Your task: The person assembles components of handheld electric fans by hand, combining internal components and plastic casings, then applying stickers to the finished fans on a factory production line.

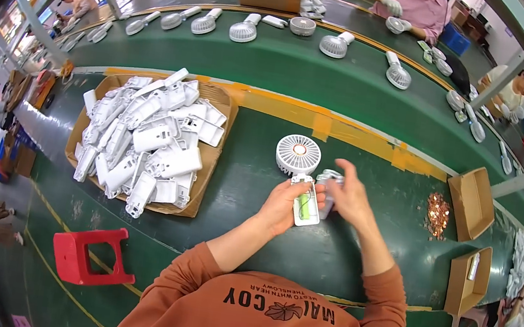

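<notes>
In front of my chest, my left hand [280, 208] grips the open handle of a white handheld fan [298, 154]. The fan's round grille, with an orange-ringed centre, faces up beyond my fingers. Inside the handle half lies a green battery [304, 206] with thin wiring beside it. Close on the right, my right hand [349, 196] is curled with its index finger raised. Under its fingers shows a pale grey, smeared piece [326, 205], right beside the handle; its kind is hard to make out.
A cardboard tray [212, 180] heaped with white handle shells [146, 135] stands at left. Copper-coloured small parts [437, 216] lie at right by two cardboard boxes [472, 204]. Beyond, a green conveyor [275, 63] carries several white fans; a gloved co-worker [414, 11] works across it. A red stool [74, 254] stands lower left.
</notes>
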`<state>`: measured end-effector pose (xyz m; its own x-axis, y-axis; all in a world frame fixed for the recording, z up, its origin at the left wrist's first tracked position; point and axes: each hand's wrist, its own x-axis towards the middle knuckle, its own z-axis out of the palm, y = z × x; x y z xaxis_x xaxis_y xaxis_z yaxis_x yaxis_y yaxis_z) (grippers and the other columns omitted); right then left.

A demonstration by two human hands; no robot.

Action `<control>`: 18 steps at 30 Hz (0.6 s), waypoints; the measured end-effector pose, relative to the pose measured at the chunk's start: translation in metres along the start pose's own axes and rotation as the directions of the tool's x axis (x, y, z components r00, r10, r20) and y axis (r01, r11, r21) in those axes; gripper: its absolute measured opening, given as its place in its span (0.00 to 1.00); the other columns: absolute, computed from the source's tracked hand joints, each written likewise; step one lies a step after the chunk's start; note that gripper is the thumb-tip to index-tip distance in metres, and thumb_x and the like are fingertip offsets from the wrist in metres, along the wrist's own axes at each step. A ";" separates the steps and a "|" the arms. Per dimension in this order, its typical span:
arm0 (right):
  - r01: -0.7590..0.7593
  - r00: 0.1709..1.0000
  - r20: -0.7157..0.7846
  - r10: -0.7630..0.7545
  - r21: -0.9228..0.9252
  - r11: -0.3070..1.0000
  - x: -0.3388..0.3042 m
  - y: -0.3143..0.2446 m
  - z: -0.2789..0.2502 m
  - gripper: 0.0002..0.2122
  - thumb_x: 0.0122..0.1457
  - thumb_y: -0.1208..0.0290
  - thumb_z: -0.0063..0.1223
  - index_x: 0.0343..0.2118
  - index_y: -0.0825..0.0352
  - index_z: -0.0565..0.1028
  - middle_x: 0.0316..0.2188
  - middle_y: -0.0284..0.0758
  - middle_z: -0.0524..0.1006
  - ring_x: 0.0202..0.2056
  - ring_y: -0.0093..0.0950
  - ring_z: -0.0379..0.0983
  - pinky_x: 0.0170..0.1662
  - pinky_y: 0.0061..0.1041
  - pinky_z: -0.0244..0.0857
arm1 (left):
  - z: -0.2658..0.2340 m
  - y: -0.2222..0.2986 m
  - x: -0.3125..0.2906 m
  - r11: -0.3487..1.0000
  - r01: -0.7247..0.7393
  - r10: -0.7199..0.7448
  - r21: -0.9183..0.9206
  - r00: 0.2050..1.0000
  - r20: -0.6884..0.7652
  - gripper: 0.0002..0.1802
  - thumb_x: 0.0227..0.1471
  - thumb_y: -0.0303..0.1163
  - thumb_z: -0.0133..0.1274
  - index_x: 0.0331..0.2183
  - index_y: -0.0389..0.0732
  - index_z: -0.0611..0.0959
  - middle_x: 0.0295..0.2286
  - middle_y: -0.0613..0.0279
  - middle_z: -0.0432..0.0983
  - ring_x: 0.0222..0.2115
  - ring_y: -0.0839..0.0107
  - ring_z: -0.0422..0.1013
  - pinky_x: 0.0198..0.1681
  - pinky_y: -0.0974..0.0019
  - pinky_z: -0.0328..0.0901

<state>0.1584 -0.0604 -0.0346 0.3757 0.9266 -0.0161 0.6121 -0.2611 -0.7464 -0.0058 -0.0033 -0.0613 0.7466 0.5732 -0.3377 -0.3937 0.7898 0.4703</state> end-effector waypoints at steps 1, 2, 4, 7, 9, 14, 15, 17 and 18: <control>-0.283 0.948 0.239 0.213 0.316 0.905 0.002 -0.018 0.006 0.22 0.57 0.66 0.47 0.53 0.68 0.60 0.29 0.41 0.76 0.27 0.31 0.75 0.31 0.33 0.70 | -0.002 0.003 -0.001 1.000 -0.015 0.015 0.008 1.000 0.021 0.14 0.55 0.31 0.46 0.41 0.32 0.73 0.38 0.52 0.74 0.37 0.62 0.74 0.44 0.59 0.70; -0.332 0.929 0.310 0.201 0.463 0.822 0.001 -0.018 0.010 0.22 0.58 0.64 0.47 0.53 0.69 0.60 0.32 0.39 0.76 0.31 0.28 0.74 0.34 0.32 0.70 | -0.005 0.009 -0.004 1.000 -0.018 0.018 0.006 0.999 0.048 0.15 0.57 0.32 0.44 0.41 0.31 0.73 0.38 0.52 0.74 0.37 0.62 0.74 0.44 0.60 0.70; -0.385 0.906 0.386 0.172 0.587 0.712 -0.008 -0.012 0.019 0.23 0.59 0.62 0.47 0.53 0.70 0.60 0.36 0.36 0.75 0.34 0.24 0.73 0.37 0.30 0.70 | -0.008 0.018 -0.004 0.999 -0.032 0.033 -0.030 0.999 0.038 0.16 0.57 0.32 0.44 0.42 0.30 0.73 0.38 0.52 0.74 0.37 0.62 0.74 0.44 0.59 0.70; -0.403 0.872 0.488 -0.027 0.749 0.526 -0.023 -0.006 0.026 0.23 0.61 0.61 0.45 0.54 0.69 0.59 0.44 0.35 0.72 0.42 0.25 0.70 0.44 0.29 0.67 | -0.003 0.024 -0.003 0.996 -0.050 0.052 -0.069 0.998 0.019 0.17 0.57 0.32 0.43 0.44 0.29 0.72 0.38 0.51 0.74 0.38 0.62 0.73 0.44 0.59 0.70; -0.450 0.875 0.470 -0.116 0.878 0.160 -0.029 -0.017 0.030 0.22 0.62 0.61 0.44 0.55 0.67 0.59 0.48 0.34 0.68 0.47 0.25 0.67 0.47 0.28 0.64 | 0.000 0.023 0.000 0.990 -0.078 0.079 -0.118 0.997 0.002 0.18 0.58 0.33 0.42 0.44 0.29 0.73 0.38 0.50 0.74 0.37 0.62 0.74 0.42 0.60 0.71; -0.452 0.875 0.462 -0.142 0.886 0.099 -0.028 -0.008 0.036 0.23 0.61 0.65 0.46 0.58 0.66 0.58 0.48 0.33 0.69 0.45 0.25 0.68 0.45 0.28 0.66 | -0.003 0.026 0.001 0.983 -0.025 0.035 -0.184 0.998 0.048 0.18 0.57 0.33 0.44 0.44 0.31 0.73 0.38 0.52 0.74 0.37 0.62 0.74 0.43 0.61 0.71; -0.465 0.874 0.476 -0.098 0.878 0.113 -0.027 -0.008 0.035 0.23 0.60 0.67 0.47 0.58 0.66 0.58 0.47 0.33 0.70 0.43 0.24 0.69 0.43 0.27 0.67 | -0.003 0.026 0.001 0.983 -0.022 0.034 -0.184 0.998 0.058 0.18 0.57 0.33 0.44 0.44 0.31 0.73 0.38 0.52 0.74 0.37 0.63 0.74 0.43 0.61 0.71; -0.484 0.868 0.494 -0.054 0.865 0.133 -0.025 -0.010 0.030 0.23 0.59 0.70 0.48 0.58 0.65 0.59 0.45 0.33 0.71 0.41 0.23 0.70 0.41 0.25 0.67 | -0.005 0.026 0.003 0.981 -0.024 0.038 -0.192 0.997 0.066 0.18 0.57 0.34 0.44 0.44 0.31 0.73 0.38 0.52 0.74 0.37 0.63 0.73 0.43 0.61 0.71; -0.439 0.895 0.446 0.009 0.877 0.194 -0.024 -0.013 0.026 0.23 0.58 0.71 0.48 0.57 0.66 0.60 0.43 0.33 0.72 0.39 0.22 0.71 0.38 0.23 0.68 | -0.009 0.024 0.006 0.981 -0.027 0.039 -0.193 0.998 0.054 0.18 0.57 0.34 0.44 0.44 0.32 0.72 0.38 0.53 0.74 0.38 0.63 0.73 0.44 0.60 0.70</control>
<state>0.1234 -0.0719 -0.0421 0.0319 0.9476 -0.3178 -0.6566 -0.2198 -0.7215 -0.0159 0.0208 -0.0592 0.7589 0.5905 -0.2745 -0.5099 0.8011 0.3134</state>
